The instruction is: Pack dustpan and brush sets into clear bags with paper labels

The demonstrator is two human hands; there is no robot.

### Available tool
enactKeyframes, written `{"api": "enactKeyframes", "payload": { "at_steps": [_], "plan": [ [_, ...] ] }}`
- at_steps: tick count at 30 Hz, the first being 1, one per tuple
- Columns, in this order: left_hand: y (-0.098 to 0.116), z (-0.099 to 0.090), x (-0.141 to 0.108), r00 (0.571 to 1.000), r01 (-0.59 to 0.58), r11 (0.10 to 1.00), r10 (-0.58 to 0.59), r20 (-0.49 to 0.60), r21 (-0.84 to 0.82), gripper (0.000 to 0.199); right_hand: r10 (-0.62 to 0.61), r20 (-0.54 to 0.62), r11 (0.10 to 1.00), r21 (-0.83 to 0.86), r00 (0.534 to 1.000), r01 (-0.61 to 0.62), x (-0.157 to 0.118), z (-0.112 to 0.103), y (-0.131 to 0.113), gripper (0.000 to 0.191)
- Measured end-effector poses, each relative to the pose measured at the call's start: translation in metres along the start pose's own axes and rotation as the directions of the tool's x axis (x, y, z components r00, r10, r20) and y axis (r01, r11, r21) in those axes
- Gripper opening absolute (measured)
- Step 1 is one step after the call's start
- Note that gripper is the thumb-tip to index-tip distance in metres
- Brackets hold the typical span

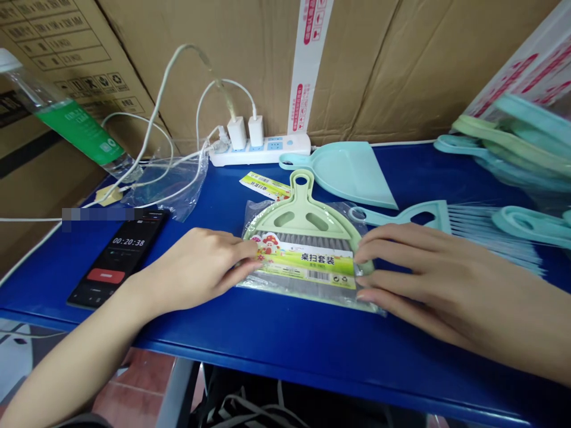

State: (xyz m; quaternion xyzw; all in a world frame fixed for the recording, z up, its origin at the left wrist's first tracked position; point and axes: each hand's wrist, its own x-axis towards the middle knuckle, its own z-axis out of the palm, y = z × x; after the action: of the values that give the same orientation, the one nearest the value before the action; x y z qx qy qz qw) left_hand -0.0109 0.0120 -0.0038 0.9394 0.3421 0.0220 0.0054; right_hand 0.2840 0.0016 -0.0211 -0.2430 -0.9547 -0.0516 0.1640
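A green dustpan and brush set point(307, 214) lies flat in a clear plastic bag on the blue table, with a printed label point(312, 264) across its front. At its left edge, my left hand point(209, 264) pinches the bag and the label's end between thumb and fingers. My right hand point(428, 279) rests at the right edge of the bag, fingers apart, its fingertips touching the plastic. Just behind the set are a loose label point(263, 185) and a light blue dustpan point(350, 172). A light blue brush point(428, 215) lies partly behind my right hand.
A phone point(118, 255) lies at the left. Behind are a power strip point(263, 151) with cables and a tilted bottle point(74, 122). Bagged dustpans point(521, 148) are stacked at the back right, before cardboard boxes point(250, 47). The table's front edge point(250, 362) is near me.
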Motion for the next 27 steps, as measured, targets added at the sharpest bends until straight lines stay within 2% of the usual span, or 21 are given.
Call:
{"api": "enactKeyframes", "payload": {
  "at_steps": [5,11,17,20,24,27],
  "plan": [
    [0.000,0.007,0.001,0.994,0.090,0.990,-0.097,0.054,0.108,0.028,0.012,0.004,1.000,0.003,1.000,-0.012,0.001,-0.001,-0.001,0.041],
    [0.001,0.007,0.003,0.986,0.125,0.977,-0.142,0.088,0.173,0.024,-0.003,-0.031,0.997,-0.078,1.000,0.000,0.002,-0.002,-0.001,0.043],
    [0.002,0.008,0.003,0.989,0.110,0.966,-0.130,0.071,0.233,0.020,0.207,-0.120,0.929,-0.287,0.971,-0.233,-0.006,0.003,0.005,0.036],
    [0.002,0.009,0.002,0.992,0.096,0.962,-0.113,0.053,0.256,0.017,0.269,-0.108,0.926,-0.244,0.957,-0.288,-0.009,0.010,0.005,0.031],
    [0.002,0.009,0.001,0.993,0.084,0.958,-0.104,0.060,0.272,0.011,0.296,-0.087,0.943,-0.134,0.951,-0.306,-0.007,0.016,0.002,0.024],
    [0.002,0.008,0.002,0.993,0.080,0.955,-0.100,0.055,0.286,0.010,0.297,-0.080,0.946,-0.113,0.951,-0.305,-0.005,0.017,0.000,0.026]
  ]
}}
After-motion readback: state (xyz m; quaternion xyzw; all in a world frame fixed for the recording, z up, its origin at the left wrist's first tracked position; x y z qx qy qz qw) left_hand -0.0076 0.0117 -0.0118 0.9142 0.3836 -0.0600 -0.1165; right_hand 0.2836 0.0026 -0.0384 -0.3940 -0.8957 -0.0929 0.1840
